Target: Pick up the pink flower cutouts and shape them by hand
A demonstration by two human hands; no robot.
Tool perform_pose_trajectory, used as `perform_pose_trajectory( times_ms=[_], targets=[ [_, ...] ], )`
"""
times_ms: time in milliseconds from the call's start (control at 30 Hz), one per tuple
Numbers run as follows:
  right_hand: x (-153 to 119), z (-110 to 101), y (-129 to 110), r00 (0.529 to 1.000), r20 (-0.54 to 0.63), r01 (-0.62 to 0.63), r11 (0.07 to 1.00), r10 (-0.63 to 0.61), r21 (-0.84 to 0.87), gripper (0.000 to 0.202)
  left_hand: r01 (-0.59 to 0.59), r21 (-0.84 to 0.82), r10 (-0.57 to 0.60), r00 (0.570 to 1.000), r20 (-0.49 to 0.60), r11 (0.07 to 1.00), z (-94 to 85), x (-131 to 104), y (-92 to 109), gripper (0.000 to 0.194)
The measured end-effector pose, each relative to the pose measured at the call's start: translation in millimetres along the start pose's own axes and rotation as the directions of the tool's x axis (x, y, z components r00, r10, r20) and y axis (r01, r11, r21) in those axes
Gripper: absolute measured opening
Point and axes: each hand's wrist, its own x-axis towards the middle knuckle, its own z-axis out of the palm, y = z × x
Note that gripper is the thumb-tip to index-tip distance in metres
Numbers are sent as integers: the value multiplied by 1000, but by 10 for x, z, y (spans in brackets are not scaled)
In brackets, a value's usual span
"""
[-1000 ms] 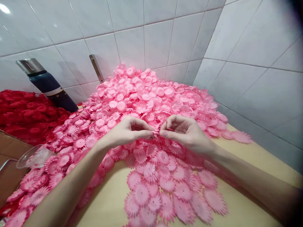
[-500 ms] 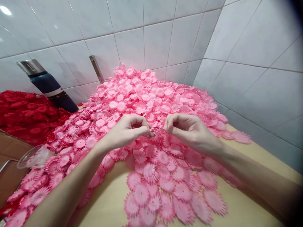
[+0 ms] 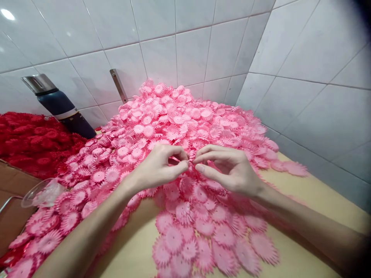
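My left hand is above the pink heap, thumb and forefinger pinched together. Whatever sits in that pinch is too small to make out. Close by on the right, my right hand has its thumb parted from its fingers, and its fingertips come right up to the left fingertips. Beneath both hands spreads a large heap of pink fringed paper-like discs, many with a small hole in the centre. More of these discs lie flatter on the pale yellow table nearer to me.
Behind the heap rises a white tiled wall, with a second wall meeting it on the right. A dark blue bottle leans at the left beside a red heap. A clear plastic cup and a cardboard box are at the left edge.
My right hand has moved left to my left fingertips, and its thumb and fingers have parted from a pinch. The left hand has shifted slightly, still pinched.
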Motion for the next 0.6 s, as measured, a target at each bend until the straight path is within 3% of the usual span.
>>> perform_pose_trajectory(
  times_ms=[133, 300, 600],
  targets=[
    [5, 11, 8, 993, -73, -93, 995, 96, 46, 7, -53, 22, 53, 999, 5, 998, 17, -6, 33, 16],
    [40, -31, 45, 968, -43, -236, 954, 248, 186, 16, -25, -36, 25, 1000, 7, 999, -13, -1, 48, 15],
    [46, -60, 34, 970, 84, -236, 962, 226, 135, 7, -34, -83, 37, 999, 32, 996, -28, 7, 29, 15]
  ],
)
